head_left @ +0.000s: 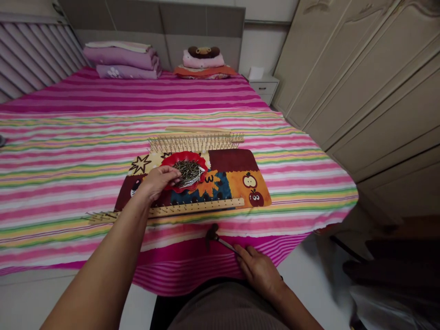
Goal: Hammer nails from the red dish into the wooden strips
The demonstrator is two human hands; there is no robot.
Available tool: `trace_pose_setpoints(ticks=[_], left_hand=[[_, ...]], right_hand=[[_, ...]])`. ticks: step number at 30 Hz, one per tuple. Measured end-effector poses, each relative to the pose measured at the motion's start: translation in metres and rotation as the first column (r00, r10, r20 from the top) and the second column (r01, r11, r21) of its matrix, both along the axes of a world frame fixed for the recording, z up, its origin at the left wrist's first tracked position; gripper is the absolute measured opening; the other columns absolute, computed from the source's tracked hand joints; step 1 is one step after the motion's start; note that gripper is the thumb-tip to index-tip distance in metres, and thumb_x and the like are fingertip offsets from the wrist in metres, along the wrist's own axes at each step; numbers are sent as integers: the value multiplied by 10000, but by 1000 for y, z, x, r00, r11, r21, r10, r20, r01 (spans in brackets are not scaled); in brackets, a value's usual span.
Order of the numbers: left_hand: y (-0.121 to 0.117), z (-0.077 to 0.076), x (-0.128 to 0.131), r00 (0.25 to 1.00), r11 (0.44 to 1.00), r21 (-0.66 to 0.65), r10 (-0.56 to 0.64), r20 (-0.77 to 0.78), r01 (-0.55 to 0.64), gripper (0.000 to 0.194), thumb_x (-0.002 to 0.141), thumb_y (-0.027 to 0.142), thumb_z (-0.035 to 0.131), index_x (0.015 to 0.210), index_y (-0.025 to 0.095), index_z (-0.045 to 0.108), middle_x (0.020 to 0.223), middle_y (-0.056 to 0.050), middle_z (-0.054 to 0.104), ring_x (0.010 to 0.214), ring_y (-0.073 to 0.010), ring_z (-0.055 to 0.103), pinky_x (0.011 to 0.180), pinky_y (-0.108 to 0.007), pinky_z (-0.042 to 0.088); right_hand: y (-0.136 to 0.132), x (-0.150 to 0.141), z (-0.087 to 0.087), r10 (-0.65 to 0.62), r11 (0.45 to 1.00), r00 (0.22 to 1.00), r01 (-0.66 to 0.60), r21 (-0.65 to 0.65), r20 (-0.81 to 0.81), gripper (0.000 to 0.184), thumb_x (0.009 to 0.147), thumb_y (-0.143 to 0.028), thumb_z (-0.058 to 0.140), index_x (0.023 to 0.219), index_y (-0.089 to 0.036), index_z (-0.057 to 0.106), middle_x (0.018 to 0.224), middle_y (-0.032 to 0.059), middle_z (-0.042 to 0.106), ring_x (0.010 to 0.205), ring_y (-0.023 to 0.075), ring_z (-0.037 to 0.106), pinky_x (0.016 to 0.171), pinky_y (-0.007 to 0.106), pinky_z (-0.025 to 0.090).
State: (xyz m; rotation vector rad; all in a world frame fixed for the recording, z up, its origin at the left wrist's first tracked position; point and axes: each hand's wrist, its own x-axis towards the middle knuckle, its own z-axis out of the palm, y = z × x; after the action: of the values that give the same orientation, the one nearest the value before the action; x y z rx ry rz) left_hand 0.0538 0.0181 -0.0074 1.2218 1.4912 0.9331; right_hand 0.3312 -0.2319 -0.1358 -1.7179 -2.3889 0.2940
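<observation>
A red scalloped dish (197,159) full of small metal nails (187,172) sits on a patchwork mat (240,176) on the striped bed. My left hand (158,181) reaches into the dish's left side, fingers pinched together at the nails; what they hold is too small to name. A wooden strip (202,206) with a row of holes and nails lies along the mat's near edge. Another strip (197,141) bristling with upright nails lies behind the dish. My right hand (259,270) grips the handle of a small hammer (215,236) at the bed's near edge.
The pink striped bedspread (68,151) covers a wide bed. Folded bedding (122,59) and a plush toy on pillows (204,57) lie at the headboard. A white nightstand (263,85) and cream wardrobe doors (371,91) stand at the right. My lap is below.
</observation>
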Motion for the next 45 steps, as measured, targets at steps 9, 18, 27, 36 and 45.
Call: trace_pose_setpoints(ticks=[9,18,27,36,45], left_hand=[[5,-5,-7,694,991,97,4,-720,95,150,645,265,632,768,198,685,778,-21,700,745,-178,621,723,-274,460],[6,-1,30,280,916,-260,-347,-895,305,280,698,217,569,922,206,736,990,-104,721,918,-244,652,765,-289,474],[10,6,27,214,885,-273,-370,-904,378,154,656,209,566,734,201,698,784,-102,709,769,-228,648,672,-273,451],[13,4,-8,413,954,-54,-179,-893,296,132,690,290,576,758,230,671,757,-37,688,739,-201,623,655,-263,431],[12,-8,26,302,890,-204,-343,-890,409,179,627,204,592,743,222,727,881,-95,722,836,-235,649,745,-284,459]], right_hand=[[0,-1,0,-4,1000,1000,3,-28,-7,383,957,-257,404,1317,-209,524,876,61,653,718,166,649,628,241,494],[0,0,-1,-4,1000,999,3,-17,-33,380,963,-268,396,1312,-202,533,848,58,642,688,161,636,624,240,485],[0,-1,3,-23,998,999,20,-58,-43,379,966,-262,393,1313,-210,535,862,60,643,722,165,640,666,241,489],[0,-1,1,-16,997,1000,16,-70,-5,386,958,-260,407,1325,-221,520,874,55,643,704,161,639,648,240,484],[-1,-1,1,-16,999,1000,15,-36,-24,386,953,-259,410,1318,-218,528,872,56,645,719,170,644,638,245,487]])
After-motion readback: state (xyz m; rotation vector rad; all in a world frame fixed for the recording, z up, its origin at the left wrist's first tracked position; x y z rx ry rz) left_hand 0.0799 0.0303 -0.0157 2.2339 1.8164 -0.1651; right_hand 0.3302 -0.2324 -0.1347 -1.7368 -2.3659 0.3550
